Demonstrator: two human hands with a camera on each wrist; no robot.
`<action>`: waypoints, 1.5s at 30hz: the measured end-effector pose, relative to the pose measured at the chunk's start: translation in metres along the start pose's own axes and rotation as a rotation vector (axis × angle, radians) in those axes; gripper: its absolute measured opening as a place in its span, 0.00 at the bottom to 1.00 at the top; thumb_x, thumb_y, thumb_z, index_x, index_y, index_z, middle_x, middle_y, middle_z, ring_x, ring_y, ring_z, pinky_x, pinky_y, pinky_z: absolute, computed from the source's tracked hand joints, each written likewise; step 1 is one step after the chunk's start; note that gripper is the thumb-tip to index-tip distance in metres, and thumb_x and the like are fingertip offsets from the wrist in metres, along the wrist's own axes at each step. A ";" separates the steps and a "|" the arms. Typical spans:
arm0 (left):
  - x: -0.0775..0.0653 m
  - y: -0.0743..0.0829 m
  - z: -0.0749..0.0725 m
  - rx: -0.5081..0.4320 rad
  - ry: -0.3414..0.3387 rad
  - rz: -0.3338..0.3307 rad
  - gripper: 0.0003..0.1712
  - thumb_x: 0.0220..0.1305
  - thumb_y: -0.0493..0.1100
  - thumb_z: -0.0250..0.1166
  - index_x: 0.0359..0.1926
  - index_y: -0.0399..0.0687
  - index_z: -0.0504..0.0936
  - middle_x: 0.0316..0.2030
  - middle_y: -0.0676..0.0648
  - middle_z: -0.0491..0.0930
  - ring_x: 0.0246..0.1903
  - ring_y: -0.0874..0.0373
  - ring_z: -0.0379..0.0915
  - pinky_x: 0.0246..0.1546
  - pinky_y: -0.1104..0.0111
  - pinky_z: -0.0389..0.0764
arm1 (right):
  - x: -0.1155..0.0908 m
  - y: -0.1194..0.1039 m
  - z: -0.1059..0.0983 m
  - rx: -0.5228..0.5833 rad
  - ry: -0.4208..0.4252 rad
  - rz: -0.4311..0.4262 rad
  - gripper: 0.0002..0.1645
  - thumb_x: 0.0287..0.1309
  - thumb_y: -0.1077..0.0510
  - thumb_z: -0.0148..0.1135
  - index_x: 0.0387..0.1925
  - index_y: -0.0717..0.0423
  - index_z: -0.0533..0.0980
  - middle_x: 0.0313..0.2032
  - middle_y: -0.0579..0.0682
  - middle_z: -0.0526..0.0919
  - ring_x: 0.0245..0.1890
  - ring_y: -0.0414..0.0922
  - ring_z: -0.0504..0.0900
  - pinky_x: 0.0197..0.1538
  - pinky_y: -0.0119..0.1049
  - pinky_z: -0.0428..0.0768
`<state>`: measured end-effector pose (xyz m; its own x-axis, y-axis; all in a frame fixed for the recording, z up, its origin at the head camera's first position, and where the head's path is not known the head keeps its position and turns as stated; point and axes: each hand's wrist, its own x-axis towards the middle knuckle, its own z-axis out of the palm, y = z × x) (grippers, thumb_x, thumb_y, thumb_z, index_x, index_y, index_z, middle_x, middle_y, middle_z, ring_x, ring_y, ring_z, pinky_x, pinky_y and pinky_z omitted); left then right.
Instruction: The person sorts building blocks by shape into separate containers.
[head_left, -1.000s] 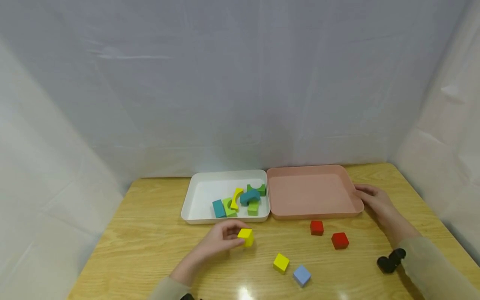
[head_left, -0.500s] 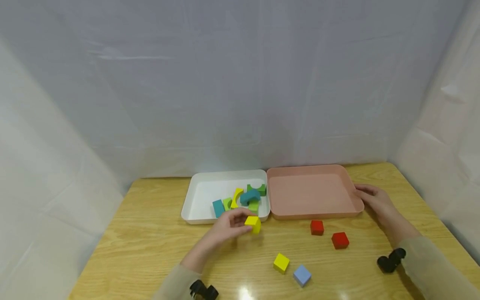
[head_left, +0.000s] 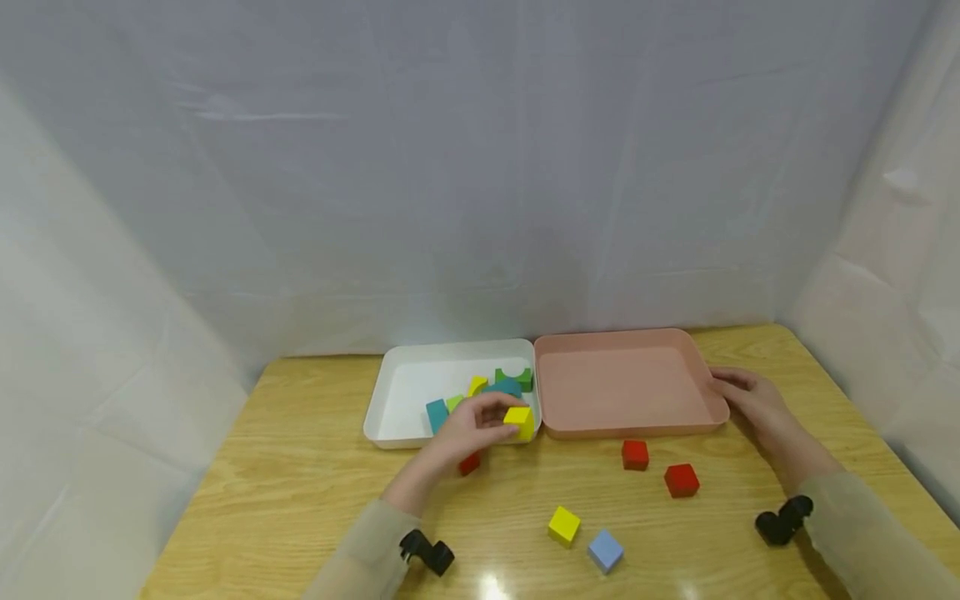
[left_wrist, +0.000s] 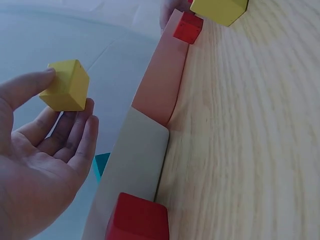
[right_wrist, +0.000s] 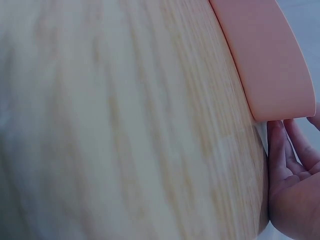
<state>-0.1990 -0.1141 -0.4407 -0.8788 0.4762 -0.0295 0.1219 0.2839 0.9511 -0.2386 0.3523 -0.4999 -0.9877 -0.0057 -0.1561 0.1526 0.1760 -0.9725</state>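
Observation:
A yellow cube (head_left: 518,422) is pinched between the thumb and fingers of my left hand (head_left: 474,427), above the front right corner of the white tray (head_left: 386,400). In the left wrist view the cube (left_wrist: 66,86) shows whole, held up off the tray's side. My right hand (head_left: 757,406) rests at the right end of the pink tray (head_left: 615,383), its fingertips touching the outer wall. In the right wrist view these fingers (right_wrist: 278,145) lie fairly straight against the end wall. Inside the white tray, teal (head_left: 437,415), green (head_left: 517,380) and yellow pieces are partly hidden by my left hand.
Two red blocks (head_left: 635,455) lie in front of the pink tray. Closer to me are another yellow cube (head_left: 564,527) and a light blue cube (head_left: 605,551). One more red block (head_left: 469,463) shows beside my left wrist. A white curtain (head_left: 480,167) hangs behind the table.
My left hand has moved right and away from me with the yellow cube, from the table to over the white tray's front right corner. A red block has come into sight behind it.

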 end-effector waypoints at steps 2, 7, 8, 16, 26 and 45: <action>0.004 0.001 0.001 -0.006 0.005 -0.003 0.21 0.75 0.39 0.67 0.65 0.41 0.81 0.64 0.37 0.81 0.59 0.51 0.79 0.66 0.59 0.82 | 0.000 -0.001 0.000 -0.002 0.001 0.007 0.23 0.76 0.49 0.63 0.65 0.56 0.78 0.40 0.17 0.79 0.42 0.19 0.80 0.47 0.17 0.82; 0.013 0.001 0.005 -0.035 0.017 -0.034 0.21 0.75 0.41 0.68 0.65 0.43 0.82 0.65 0.39 0.81 0.60 0.53 0.79 0.67 0.60 0.81 | 0.000 -0.003 0.000 -0.030 0.004 -0.001 0.34 0.77 0.49 0.63 0.71 0.68 0.72 0.40 0.16 0.78 0.42 0.18 0.78 0.47 0.15 0.81; 0.015 0.001 0.006 -0.044 0.019 -0.041 0.21 0.75 0.41 0.68 0.65 0.42 0.82 0.65 0.39 0.81 0.61 0.52 0.79 0.67 0.59 0.81 | 0.000 -0.002 0.000 -0.030 0.004 -0.003 0.32 0.77 0.49 0.63 0.70 0.66 0.73 0.40 0.16 0.78 0.42 0.18 0.78 0.47 0.15 0.81; 0.034 0.003 0.012 -0.047 0.032 -0.039 0.21 0.74 0.39 0.68 0.65 0.40 0.81 0.63 0.38 0.82 0.59 0.50 0.82 0.62 0.63 0.85 | -0.001 -0.002 -0.001 -0.003 0.001 -0.024 0.10 0.76 0.50 0.63 0.54 0.38 0.83 0.40 0.16 0.80 0.42 0.18 0.79 0.47 0.15 0.81; 0.050 0.003 0.025 -0.009 0.019 -0.038 0.23 0.73 0.39 0.69 0.65 0.39 0.81 0.61 0.37 0.83 0.55 0.53 0.83 0.60 0.65 0.85 | -0.001 -0.001 0.000 -0.058 0.011 -0.009 0.35 0.77 0.48 0.63 0.72 0.69 0.71 0.40 0.15 0.78 0.42 0.17 0.78 0.47 0.14 0.80; 0.064 -0.001 0.041 0.007 0.030 0.009 0.21 0.71 0.37 0.71 0.63 0.43 0.83 0.61 0.40 0.84 0.59 0.48 0.82 0.64 0.62 0.84 | 0.000 -0.005 0.003 -0.046 0.011 -0.007 0.32 0.76 0.48 0.63 0.69 0.66 0.73 0.39 0.15 0.78 0.42 0.18 0.78 0.47 0.15 0.81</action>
<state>-0.2362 -0.0499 -0.4560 -0.8910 0.4538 -0.0117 0.1329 0.2855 0.9491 -0.2395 0.3481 -0.4956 -0.9891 0.0040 -0.1470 0.1442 0.2207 -0.9646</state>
